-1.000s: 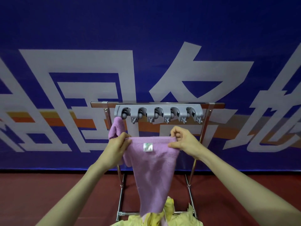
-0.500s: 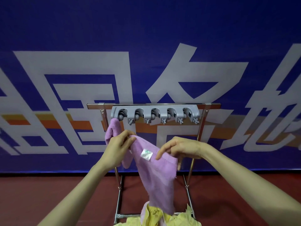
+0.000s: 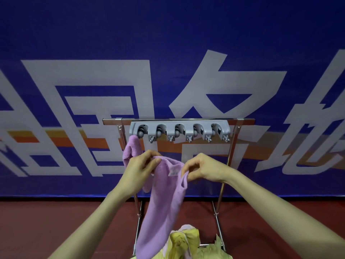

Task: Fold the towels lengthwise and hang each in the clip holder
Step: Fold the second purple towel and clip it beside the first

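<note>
The left hand [image 3: 139, 171] grips the top edge of a purple towel [image 3: 162, 206], fingers curled round the bunched cloth. The right hand [image 3: 207, 168] pinches the same edge just right of its white label [image 3: 173, 172]. The towel hangs from both hands in front of the metal rack [image 3: 113, 121], below the grey clip holder [image 3: 188, 128] on the rack's top bar. A second purple towel [image 3: 131, 149] hangs from the holder's leftmost clip, behind the left hand. Yellow towels [image 3: 183, 242] lie heaped at the rack's foot, touching the held towel's lower end. Behind stands a blue banner [image 3: 168, 43] above a red floor [image 3: 56, 221].
</note>
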`<state>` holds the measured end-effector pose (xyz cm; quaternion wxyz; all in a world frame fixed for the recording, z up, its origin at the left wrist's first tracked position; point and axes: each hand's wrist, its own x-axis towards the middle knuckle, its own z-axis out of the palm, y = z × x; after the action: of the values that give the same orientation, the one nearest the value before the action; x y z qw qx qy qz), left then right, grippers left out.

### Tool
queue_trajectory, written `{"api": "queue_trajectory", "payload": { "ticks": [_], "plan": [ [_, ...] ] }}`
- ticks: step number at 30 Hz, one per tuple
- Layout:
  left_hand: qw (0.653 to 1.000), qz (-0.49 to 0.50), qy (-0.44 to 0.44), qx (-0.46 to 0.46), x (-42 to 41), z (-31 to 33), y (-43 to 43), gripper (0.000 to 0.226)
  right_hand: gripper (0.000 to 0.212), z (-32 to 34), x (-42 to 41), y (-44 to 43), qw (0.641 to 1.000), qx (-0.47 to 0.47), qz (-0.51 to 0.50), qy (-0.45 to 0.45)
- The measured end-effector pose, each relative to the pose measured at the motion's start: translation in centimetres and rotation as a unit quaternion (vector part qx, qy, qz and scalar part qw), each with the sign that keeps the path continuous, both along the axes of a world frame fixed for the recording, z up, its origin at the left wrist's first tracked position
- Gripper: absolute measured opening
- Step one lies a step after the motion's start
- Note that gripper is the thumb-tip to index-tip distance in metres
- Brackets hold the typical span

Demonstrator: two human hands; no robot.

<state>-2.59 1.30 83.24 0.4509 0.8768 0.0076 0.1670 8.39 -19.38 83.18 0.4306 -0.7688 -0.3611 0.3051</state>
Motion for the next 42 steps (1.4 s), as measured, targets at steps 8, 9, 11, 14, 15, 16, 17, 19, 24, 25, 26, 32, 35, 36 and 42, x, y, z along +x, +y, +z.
{"api": "queue_trajectory", "payload": {
  "ticks": [8,9,11,14,15,16,17,19,24,25,26,32,35,36,42],
  "plan": [
    [0.998,0.057,-0.013,-0.03,-0.4,0.6,-0.1,0.011,0.025,1.0,-0.4,1.3,0.991,0.108,-0.061,0.053],
    [0.997,0.062,-0.015,-0.054,-0.5,0.7,-0.4,0.01,0.022,1.2,-0.6,1.5,0.99,0.118,-0.062,0.052],
    [0.993,0.069,-0.019,-0.094,-0.7,0.8,-1.1,0.014,0.018,1.4,-1.0,2.0,0.988,0.132,-0.07,0.036],
    [0.989,0.068,-0.029,-0.124,-0.8,1.0,-1.9,0.015,0.017,1.9,-1.7,2.8,0.984,0.152,-0.086,0.022],
    [0.988,0.064,-0.032,-0.133,-0.9,1.1,-2.2,0.013,0.018,2.0,-1.8,3.0,0.982,0.164,-0.094,0.021],
    [0.988,0.06,-0.035,-0.141,-0.9,1.3,-2.3,0.012,0.017,2.1,-1.9,3.2,0.979,0.177,-0.102,0.02],
    [0.987,0.056,-0.039,-0.147,-0.9,1.5,-2.5,0.011,0.014,2.1,-2.0,3.3,0.976,0.188,-0.111,0.017],
    [0.984,0.05,-0.048,-0.161,-1.0,1.8,-2.8,0.01,0.012,2.1,-2.2,3.4,0.971,0.203,-0.126,0.008],
    [0.98,0.041,-0.052,-0.186,-1.0,1.8,-3.3,0.008,0.017,1.9,-2.7,3.5,0.967,0.205,-0.15,-0.028],
    [0.98,0.039,-0.052,-0.188,-1.0,1.8,-3.3,0.007,0.017,1.9,-2.8,3.5,0.966,0.203,-0.156,-0.033],
    [0.98,0.038,-0.052,-0.189,-0.9,1.7,-3.3,0.006,0.016,1.9,-2.8,3.6,0.966,0.199,-0.161,-0.037],
    [0.982,0.027,-0.051,-0.18,-0.7,1.2,-2.9,0.005,0.016,1.5,-2.7,4.0,0.956,0.21,-0.202,-0.046],
    [0.978,0.006,-0.051,-0.204,-0.7,1.2,-3.0,0.022,0.019,1.8,-2.6,4.3,0.949,0.218,-0.22,-0.062],
    [0.977,0.001,-0.049,-0.21,-0.6,1.2,-2.9,0.031,0.02,2.0,-2.6,4.4,0.947,0.221,-0.224,-0.066],
    [0.983,0.02,-0.05,-0.176,-0.2,0.1,-2.2,0.028,0.016,4.2,-1.9,5.1,0.942,0.221,-0.227,-0.113]
  ]
}}
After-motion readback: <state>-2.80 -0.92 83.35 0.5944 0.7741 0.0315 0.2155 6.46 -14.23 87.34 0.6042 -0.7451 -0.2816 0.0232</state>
